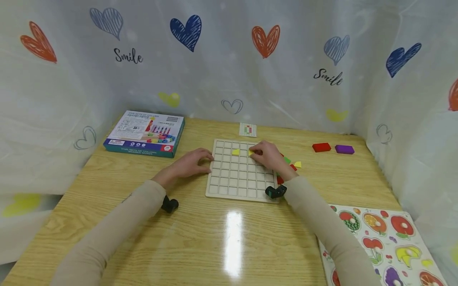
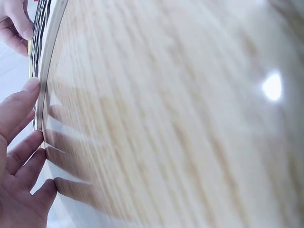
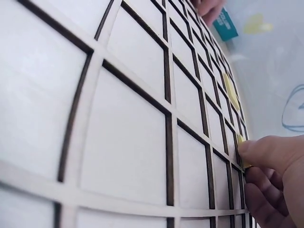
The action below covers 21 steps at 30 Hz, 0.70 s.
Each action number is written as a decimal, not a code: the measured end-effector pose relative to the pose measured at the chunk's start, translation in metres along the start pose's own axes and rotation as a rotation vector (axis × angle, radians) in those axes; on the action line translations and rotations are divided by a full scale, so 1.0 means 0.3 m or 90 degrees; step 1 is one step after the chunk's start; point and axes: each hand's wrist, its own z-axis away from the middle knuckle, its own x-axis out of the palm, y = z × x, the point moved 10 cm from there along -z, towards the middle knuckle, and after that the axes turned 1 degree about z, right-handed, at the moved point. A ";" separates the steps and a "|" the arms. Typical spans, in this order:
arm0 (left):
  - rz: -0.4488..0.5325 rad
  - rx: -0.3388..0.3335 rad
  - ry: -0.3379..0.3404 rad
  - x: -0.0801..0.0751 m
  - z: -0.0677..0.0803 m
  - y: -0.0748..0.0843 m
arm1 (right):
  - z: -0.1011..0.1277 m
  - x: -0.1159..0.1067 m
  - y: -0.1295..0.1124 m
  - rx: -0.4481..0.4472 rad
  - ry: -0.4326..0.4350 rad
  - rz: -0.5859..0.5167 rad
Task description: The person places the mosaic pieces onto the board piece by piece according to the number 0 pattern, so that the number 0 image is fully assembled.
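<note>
A pale wooden grid board (image 1: 229,174) lies on the table between the two hands. The left hand (image 1: 191,163) rests at its left edge, thumb and fingertips touching the rim in the left wrist view. Over the upper part of the board, the right hand (image 1: 270,155) pinches a small yellow tile (image 3: 243,152) between thumb and fingers, right at a grid square. Another yellow tile (image 1: 235,152) sits in the grid a little to the left. Partly hidden behind the right forearm, several loose red, green and yellow tiles (image 1: 298,164) lie along the board's right side.
A small pattern card (image 1: 248,130) lies behind the board. At the back left is a game box (image 1: 146,133). A red block (image 1: 321,147) and a purple block (image 1: 344,149) lie back right; a fruit puzzle board (image 1: 388,238) is front right, partly under the right sleeve.
</note>
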 end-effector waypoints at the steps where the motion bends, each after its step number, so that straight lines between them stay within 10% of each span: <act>1: -0.001 0.001 0.001 0.000 0.000 0.000 | 0.000 0.002 0.001 0.000 -0.004 -0.007; 21: 0.002 0.015 0.001 -0.005 0.008 0.016 | 0.005 0.005 0.020 0.026 -0.001 -0.023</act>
